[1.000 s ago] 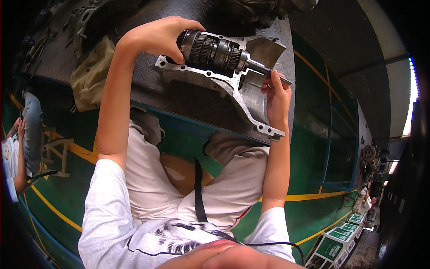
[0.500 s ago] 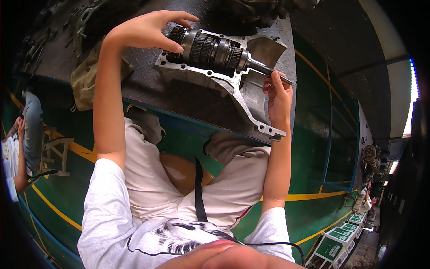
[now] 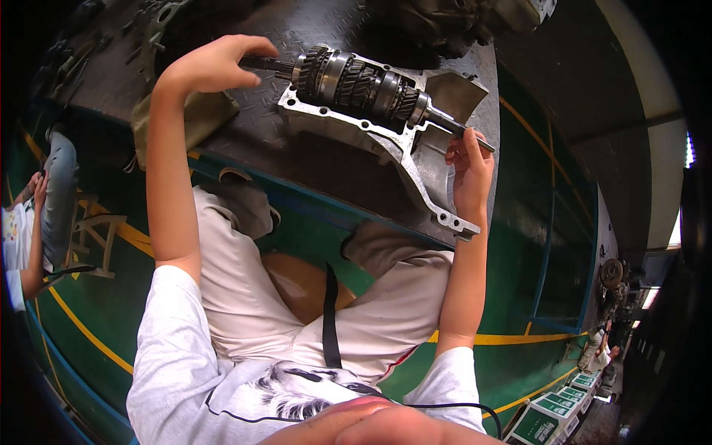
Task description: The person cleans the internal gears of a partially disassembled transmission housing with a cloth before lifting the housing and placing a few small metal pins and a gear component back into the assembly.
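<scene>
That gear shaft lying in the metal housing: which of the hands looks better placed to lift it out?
Probably the left hand: it sits at the thick end of the gear shaft, fingers curled by the splined tip. The right hand only pinches the thin end beside the housing.

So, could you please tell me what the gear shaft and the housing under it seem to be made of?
Gear shaft: likely steel, dark and oily-looking, with glinting machined teeth. Housing: probably cast aluminium, going by its pale matte grey and bolt-holed flange.
</scene>
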The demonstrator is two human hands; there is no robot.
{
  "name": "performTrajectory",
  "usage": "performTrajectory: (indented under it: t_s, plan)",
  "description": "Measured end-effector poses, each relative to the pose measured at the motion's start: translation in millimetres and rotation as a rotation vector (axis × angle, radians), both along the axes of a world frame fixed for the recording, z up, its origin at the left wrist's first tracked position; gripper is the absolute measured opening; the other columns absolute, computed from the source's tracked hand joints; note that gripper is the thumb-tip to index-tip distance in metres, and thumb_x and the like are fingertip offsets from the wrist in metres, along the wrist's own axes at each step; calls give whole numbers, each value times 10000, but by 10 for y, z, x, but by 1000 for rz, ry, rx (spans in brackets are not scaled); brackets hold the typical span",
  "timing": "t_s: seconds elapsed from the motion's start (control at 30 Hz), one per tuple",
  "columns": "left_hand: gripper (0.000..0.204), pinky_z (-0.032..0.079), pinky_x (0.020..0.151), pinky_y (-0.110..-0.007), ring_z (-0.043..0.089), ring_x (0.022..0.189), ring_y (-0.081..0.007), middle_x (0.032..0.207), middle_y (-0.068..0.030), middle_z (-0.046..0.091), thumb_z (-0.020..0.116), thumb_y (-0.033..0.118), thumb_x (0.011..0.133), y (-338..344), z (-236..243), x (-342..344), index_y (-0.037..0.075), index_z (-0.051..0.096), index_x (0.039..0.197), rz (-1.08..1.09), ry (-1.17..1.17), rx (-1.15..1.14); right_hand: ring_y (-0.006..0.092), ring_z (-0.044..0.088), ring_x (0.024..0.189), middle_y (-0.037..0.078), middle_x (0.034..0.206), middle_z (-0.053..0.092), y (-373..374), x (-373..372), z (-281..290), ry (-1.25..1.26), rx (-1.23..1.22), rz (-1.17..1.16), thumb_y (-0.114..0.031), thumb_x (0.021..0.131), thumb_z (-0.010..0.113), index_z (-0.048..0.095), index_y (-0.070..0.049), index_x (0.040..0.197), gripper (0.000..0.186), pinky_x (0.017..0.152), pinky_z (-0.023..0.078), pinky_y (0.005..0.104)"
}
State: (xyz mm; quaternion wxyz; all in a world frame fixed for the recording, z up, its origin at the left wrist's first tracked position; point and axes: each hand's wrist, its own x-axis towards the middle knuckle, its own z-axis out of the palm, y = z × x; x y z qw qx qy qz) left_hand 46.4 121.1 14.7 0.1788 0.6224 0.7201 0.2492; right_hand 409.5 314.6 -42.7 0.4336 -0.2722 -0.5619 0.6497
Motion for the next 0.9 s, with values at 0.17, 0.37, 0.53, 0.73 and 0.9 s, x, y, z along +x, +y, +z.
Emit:
performTrajectory:
  t_s: [0.17, 0.37, 0.53, 0.73, 0.9]
  plan:
    - [479, 406, 965, -379, 515, 1083, -330, 1062, -153, 564, 626, 8, 688, 39, -497, -63, 11, 524, 1156, 126, 374, 173, 125, 551, 643, 51, 748, 615, -13, -38, 5, -10, -6, -19, -260, 899, 664, 625, -34, 886, 230, 584, 424, 264]
    - [300, 428, 797, -399, 566, 821, -312, 796, -117, 570, 719, 67, 686, 315, -805, 199, 45, 494, 882, 480, 601, 531, 127, 544, 633, 48, 725, 596, -17, -10, -32, -45, 3, -67, -307, 911, 649, 604, -38, 876, 276, 571, 426, 267]
    - [268, 446, 753, -402, 595, 773, -326, 752, -130, 611, 729, 80, 688, 359, -827, 65, 44, 543, 878, 451, 646, 413, 124, 546, 630, 54, 751, 607, -29, 77, -37, -54, -29, -121, -353, 920, 629, 577, -47, 861, 316, 566, 427, 261]
    - [189, 488, 699, -435, 633, 791, -340, 762, -138, 650, 720, 118, 679, 365, -689, -56, 55, 627, 832, 398, 560, 219, 112, 537, 623, 41, 752, 614, 44, 212, -49, -75, 11, -132, -403, 931, 594, 580, -58, 854, 354, 568, 423, 242]
    - [175, 491, 689, -442, 637, 790, -337, 756, -136, 651, 707, 145, 670, 377, -712, -22, 55, 626, 796, 392, 537, 183, 114, 541, 621, 37, 734, 613, 53, 226, -77, -65, -6, -110, -397, 932, 595, 592, -52, 878, 349, 569, 420, 246]
